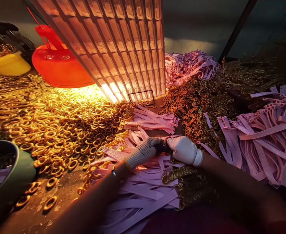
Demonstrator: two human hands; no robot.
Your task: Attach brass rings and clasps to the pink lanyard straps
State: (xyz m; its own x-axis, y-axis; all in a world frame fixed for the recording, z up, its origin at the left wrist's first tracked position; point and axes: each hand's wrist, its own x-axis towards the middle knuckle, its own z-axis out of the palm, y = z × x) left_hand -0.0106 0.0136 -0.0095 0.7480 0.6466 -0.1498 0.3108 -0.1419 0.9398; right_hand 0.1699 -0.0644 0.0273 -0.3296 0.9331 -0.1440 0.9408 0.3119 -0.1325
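Observation:
My left hand [143, 151], in a knit glove with dark dots, is closed, its fingertips meeting my right hand. My right hand [183, 150], in a white glove, is closed with its fingers pinched together. Between them is something small and dark that I cannot make out. Pink straps [147, 190] lie in a layer under both hands, some with gold rings at their left ends. Brass-coloured chains [189, 172] hang over the straps just below my right hand. A smaller bundle of pink straps [155, 120] lies beyond my hands.
Loose gold rings [79, 113] cover the left. A bright ribbed panel [123, 45] stands behind, beside a red plastic container [60, 68]. Metal clasps [193, 104] and more pink straps [267, 139] are piled right. A green bucket [27, 165] and a yellow bowl [10, 64] are left.

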